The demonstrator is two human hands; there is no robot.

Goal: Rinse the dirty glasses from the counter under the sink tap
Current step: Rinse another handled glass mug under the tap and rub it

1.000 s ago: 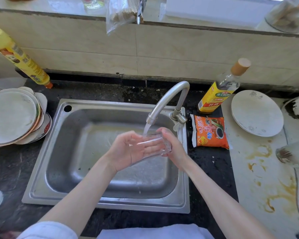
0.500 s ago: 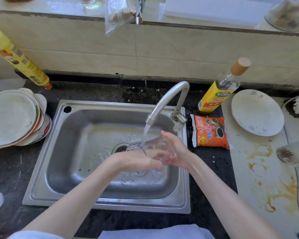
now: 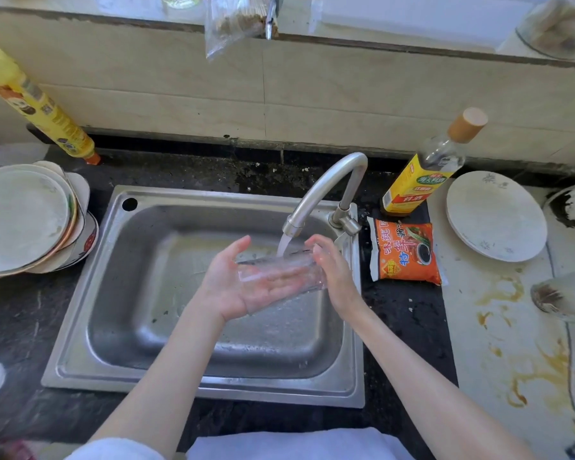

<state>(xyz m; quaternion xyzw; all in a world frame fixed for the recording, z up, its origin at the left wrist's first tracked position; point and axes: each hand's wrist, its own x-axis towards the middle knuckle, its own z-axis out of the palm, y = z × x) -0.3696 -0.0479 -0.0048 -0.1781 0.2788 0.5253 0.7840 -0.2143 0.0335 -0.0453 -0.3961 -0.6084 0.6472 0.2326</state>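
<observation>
Now our left hand point(image 3: 243, 287) lies palm-up, fingers flat, cradling glass point(image 3: 279, 273) on its side; right hand point(image 3: 332, 270) presses its far end, fingers nearly straight. Half second back glass sat mouth-up; we turned it, stream from tap point(image 3: 326, 190) hitting wall over sink point(image 3: 80, 327). Rinse nearly through, we judge; second dirty glass point(image 3: 561, 297) waits at desk's right edge.

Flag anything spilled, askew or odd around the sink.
Brown sauce stains streak the pale counter right of the sink. A dirty glass lies tipped on its side there. The yellow bottle at back left appears to lean against the wall.
</observation>
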